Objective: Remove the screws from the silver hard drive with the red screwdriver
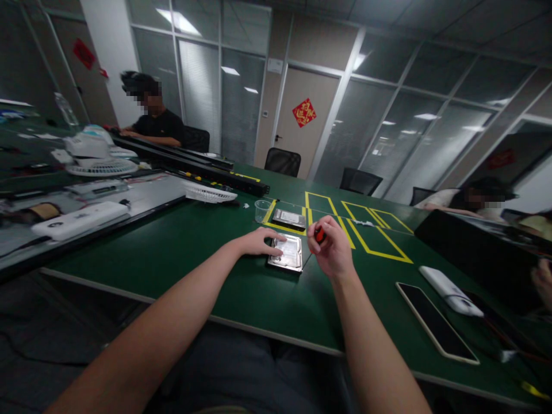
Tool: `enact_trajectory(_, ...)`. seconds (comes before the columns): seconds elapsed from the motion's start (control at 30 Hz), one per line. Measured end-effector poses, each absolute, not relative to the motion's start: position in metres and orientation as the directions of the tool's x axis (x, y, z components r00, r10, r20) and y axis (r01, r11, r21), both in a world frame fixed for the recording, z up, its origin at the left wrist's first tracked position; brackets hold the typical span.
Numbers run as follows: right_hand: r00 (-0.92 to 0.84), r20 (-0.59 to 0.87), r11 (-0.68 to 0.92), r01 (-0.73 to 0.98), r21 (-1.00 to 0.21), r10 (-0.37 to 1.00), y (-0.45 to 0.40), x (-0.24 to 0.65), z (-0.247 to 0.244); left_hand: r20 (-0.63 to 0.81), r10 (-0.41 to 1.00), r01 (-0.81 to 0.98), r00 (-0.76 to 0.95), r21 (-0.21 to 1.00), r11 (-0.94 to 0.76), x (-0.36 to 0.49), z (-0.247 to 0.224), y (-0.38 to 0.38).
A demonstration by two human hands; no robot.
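Observation:
A silver hard drive (292, 253) lies flat on the green table in front of me. My left hand (259, 242) holds its upper left corner, with thumb and forefinger extended over the top face. In my right hand (333, 247) is a screwdriver (319, 234) with a red and black handle, gripped in closed fingers. Its thin shaft slants down to the drive's lower right corner; whether the tip sits in a screw is too small to tell. Just behind lies a second hard drive (288, 217), beside a clear plastic cup (261, 211).
Yellow tape outlines (383, 247) mark the green table (241, 293). A phone (437, 322) and a white power bank (451, 290) lie at right, near a large black panel (466, 247). Left are a flat panel, another white power bank (86, 220) and fan parts (211, 193). Other people sit around.

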State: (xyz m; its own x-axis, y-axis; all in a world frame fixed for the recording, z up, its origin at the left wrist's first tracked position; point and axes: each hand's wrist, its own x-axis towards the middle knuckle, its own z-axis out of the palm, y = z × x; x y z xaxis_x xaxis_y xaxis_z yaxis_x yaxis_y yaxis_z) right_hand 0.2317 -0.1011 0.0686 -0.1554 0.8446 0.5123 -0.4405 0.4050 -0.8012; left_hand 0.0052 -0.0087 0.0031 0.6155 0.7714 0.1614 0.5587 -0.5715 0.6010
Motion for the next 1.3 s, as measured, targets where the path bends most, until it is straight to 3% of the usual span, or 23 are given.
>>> enact_trajectory(1.3,-0.151,0.506,0.399,-0.443,-0.803,0.849,-0.0985,0.2323,0.0695,0.153,0.775,0.565,0.613,0.601,-0.565,0.0056,0.0046,-0.0101)
